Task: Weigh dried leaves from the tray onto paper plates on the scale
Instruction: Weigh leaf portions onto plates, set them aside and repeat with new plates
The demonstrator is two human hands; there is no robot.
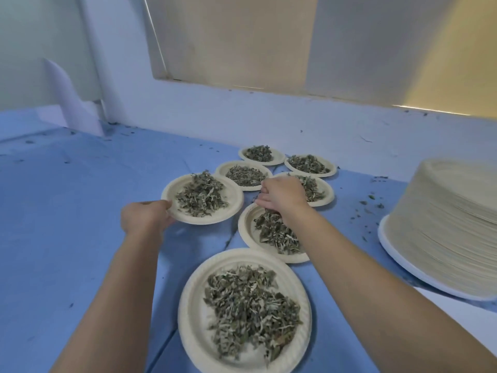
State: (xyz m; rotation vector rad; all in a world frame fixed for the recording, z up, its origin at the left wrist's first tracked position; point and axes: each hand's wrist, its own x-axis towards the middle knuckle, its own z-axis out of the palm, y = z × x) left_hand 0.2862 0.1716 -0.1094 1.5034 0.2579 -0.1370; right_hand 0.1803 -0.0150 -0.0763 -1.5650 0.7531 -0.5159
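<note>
Gripping the near-left rim of a paper plate (231, 208), the left hand (146, 218) has its grip closed on that edge, thumb on top, and the plate carries a heap of dried leaves (200, 195). Just to its right the right hand (282, 196) hangs over a second plate (243, 224), fingers curled down into that plate's leaves; whether its grip holds any of them cannot be told. A third plate (188, 305), also heaped with leaves, lies nearest the person between the two forearms, touching the second plate's rim. Four more filled plates (279, 157) sit clustered behind the hands, close to the white wall (242, 117). All rest on a blue desk (80, 211) scattered with leaf crumbs. A tall stack of unused plates (443, 224) stands at the right, well apart from the hands.
</note>
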